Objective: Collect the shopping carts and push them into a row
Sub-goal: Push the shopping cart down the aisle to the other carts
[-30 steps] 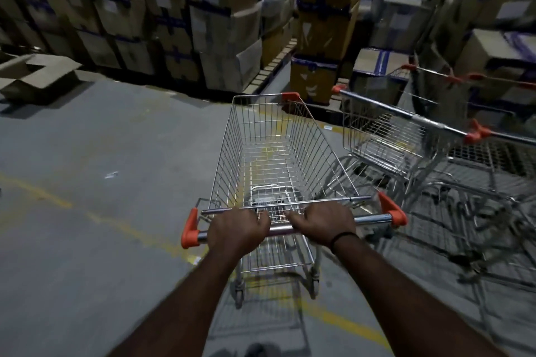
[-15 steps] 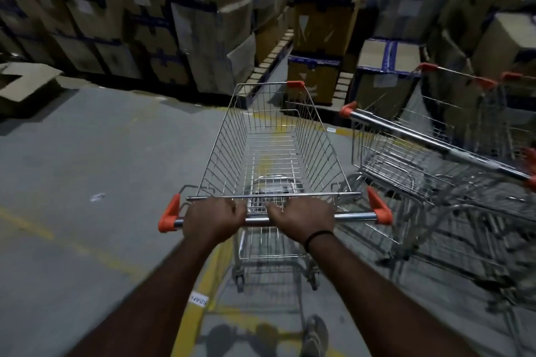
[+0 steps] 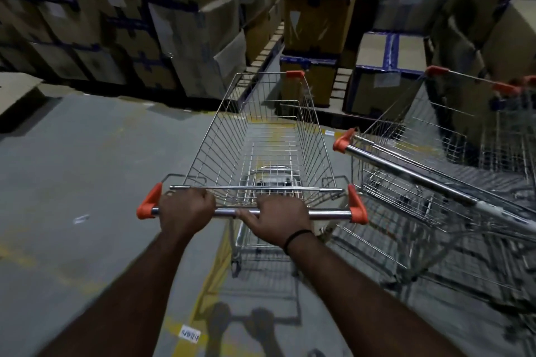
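Gripping the cart's handle bar (image 3: 278, 213), both hands (image 3: 185, 210) (image 3: 277, 219) trail its basket (image 3: 261, 148).

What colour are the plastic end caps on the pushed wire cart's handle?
Orange end caps; clearest in head view.

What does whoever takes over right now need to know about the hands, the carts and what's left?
Hands: left hand and right hand both grip the handle bar of the empty cart.
Carts: the parked carts stand close on its right, at an angle to it.
Done: this cart is collected and brought alongside.
Left: probably swing it round behind the parked carts and push it in; it is not yet nested.
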The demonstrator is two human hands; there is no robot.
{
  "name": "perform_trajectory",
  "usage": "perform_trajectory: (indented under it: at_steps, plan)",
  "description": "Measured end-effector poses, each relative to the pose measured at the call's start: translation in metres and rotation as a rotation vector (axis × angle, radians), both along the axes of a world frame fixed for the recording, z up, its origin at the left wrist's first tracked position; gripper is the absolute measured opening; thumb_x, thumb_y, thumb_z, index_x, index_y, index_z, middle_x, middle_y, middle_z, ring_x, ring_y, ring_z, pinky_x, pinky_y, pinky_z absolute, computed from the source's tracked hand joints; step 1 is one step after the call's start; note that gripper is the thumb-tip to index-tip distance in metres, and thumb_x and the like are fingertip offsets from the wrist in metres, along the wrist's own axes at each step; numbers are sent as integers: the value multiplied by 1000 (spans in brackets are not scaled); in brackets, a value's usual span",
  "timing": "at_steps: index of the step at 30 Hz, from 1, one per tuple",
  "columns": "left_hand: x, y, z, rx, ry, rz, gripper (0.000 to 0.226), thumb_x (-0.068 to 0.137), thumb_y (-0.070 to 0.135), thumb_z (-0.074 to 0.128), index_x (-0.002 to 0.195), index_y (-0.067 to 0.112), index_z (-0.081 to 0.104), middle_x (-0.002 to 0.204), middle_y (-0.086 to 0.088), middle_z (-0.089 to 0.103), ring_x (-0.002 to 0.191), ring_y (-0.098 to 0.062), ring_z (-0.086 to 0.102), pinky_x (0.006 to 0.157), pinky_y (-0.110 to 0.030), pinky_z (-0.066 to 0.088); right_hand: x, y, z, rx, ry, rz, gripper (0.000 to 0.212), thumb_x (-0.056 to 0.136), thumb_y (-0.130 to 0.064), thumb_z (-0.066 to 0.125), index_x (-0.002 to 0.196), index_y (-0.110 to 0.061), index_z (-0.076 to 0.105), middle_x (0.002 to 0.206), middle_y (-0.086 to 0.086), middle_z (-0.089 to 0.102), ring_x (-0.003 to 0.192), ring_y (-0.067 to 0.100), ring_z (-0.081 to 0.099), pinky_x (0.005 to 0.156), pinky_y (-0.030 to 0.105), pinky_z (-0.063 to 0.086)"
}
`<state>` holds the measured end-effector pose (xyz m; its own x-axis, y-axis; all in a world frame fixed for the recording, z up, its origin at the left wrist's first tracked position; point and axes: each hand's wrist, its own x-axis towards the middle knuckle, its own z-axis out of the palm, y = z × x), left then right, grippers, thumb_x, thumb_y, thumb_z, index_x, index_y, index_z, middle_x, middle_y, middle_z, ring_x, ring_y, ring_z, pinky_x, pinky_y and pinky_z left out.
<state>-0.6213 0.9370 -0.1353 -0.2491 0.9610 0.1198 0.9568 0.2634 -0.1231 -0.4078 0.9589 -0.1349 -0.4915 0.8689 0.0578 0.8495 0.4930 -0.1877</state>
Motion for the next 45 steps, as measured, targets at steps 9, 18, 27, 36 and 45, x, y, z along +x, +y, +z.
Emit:
perform_trajectory:
  at_steps: [9,18,27,36,45]
  plan:
    - [-22,92,-6,11,-28,-104,47,80,46,29,74,17,66,74,-7,68,77,-31,68,66,-31,35,-19,71,1,-37,-31,-99,70,90,-80,31,105,-20,65,107,4,72,102,27,67,70,35,38]
    - [-41,174,-4,-53,-58,-217,49,82,49,28,72,17,64,74,-5,69,72,-26,66,77,-33,45,-42,117,3,-90,-76,-262,73,89,-82,26,110,-23,64,111,2,70,104,26,65,71,35,39]
    - [-33,206,5,-98,8,-405,40,96,44,38,70,19,55,84,-4,71,81,-26,67,84,-35,46,-42,129,7,-94,-130,-389,74,88,-83,22,101,-22,62,98,1,70,93,25,66,65,33,36]
    - [-37,199,10,-178,11,-517,40,101,40,30,90,21,63,94,-4,69,90,-26,65,79,-36,46,-43,127,4,-98,-145,-428,79,84,-88,19,89,-22,62,88,1,68,87,25,66,69,33,46]
    - [-38,195,20,-314,-155,-393,43,99,49,29,85,22,59,87,1,58,83,-21,55,76,-35,39,-48,126,2,-111,-166,-459,96,75,-95,8,87,-20,67,80,-1,68,81,23,66,69,32,46]
